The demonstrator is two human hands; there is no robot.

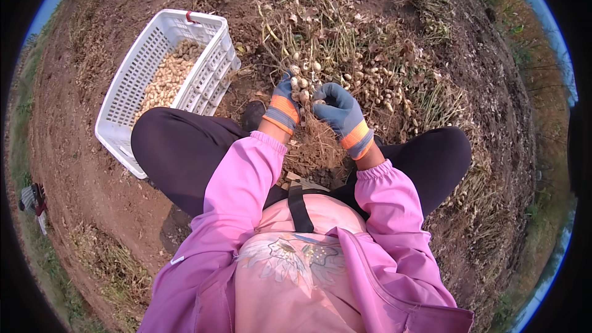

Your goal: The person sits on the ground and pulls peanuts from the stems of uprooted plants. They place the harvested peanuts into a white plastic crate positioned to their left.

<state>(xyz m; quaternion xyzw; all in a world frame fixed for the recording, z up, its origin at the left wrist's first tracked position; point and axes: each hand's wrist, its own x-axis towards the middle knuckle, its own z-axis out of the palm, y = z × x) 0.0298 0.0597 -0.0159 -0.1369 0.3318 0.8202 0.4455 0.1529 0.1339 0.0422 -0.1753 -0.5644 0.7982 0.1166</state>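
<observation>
Between my knees, my left hand [283,101], in a grey and orange work glove, grips a bunch of peanut pods [303,84] on their dried plant. My right hand [341,110], gloved alike, has its fingers curled against a pod at the bunch's right side; its fingertips are partly hidden. Thin roots [319,136] hang below both hands. Beyond them lies a heap of pulled peanut plants [337,32], with more pods [377,85] showing on its right. To the left, a white plastic crate [132,67] holds many loose peanuts [169,78].
The crate stands close beside my left knee. Brown soil [83,115] surrounds me, with dried plants [108,263] at the lower left and more plants [428,4] at the upper right. Another person [33,199] is far off at the left edge.
</observation>
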